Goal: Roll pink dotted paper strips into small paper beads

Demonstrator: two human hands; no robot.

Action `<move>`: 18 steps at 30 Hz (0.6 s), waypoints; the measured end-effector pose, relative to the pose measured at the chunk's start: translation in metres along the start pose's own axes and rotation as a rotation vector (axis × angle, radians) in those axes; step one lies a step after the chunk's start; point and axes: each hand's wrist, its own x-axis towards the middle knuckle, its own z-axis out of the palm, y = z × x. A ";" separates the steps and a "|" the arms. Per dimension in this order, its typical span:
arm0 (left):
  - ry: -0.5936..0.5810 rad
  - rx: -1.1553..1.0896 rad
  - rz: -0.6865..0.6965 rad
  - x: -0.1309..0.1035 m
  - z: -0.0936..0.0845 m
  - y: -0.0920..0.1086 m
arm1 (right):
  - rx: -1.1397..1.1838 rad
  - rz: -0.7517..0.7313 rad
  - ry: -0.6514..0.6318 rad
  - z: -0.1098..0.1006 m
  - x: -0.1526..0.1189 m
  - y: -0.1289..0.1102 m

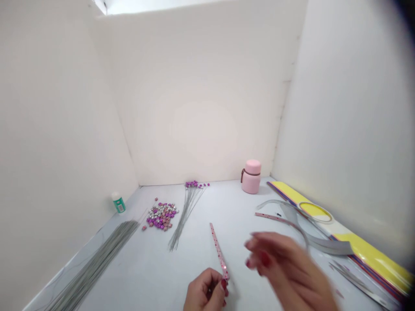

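My left hand [207,290], low in the middle, is closed in a pinch on the lower end of a narrow pink paper strip [218,248] with red dots. The strip points up and away, and its lower end looks folded over. To its right, my right hand [288,268] is in the air, blurred by motion. Its fingers are loosely curved, apart from the thumb, with nothing visible between them. Beyond it lies another pink dotted strip [270,216], beside curled grey-white strips [330,245].
At left lie a thick bundle of thin wires [100,255] and a pile of purple, pink and silver beads [161,216]. Bead-tipped wires [186,211] lie farther back. A green-labelled bottle [118,202], pink flask [251,177], yellow sheets [366,252] and scissors-like metal tool [356,283] edge the table.
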 end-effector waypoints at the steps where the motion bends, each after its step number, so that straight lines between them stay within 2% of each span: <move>1: 0.003 0.010 0.026 -0.002 -0.001 0.003 | 0.009 0.128 -0.119 0.007 0.006 0.003; 4: -0.001 0.049 0.108 -0.010 -0.003 0.016 | 0.130 0.459 -0.358 0.025 0.012 0.022; 7: -0.049 0.065 0.099 -0.014 -0.004 0.026 | 0.261 0.586 -0.510 0.033 0.004 0.037; 11: -0.129 0.065 0.064 -0.014 -0.004 0.030 | 0.356 0.630 -0.499 0.033 -0.002 0.038; 18: -0.077 0.123 0.020 -0.009 -0.005 0.027 | 0.367 0.612 -0.436 0.034 -0.002 0.038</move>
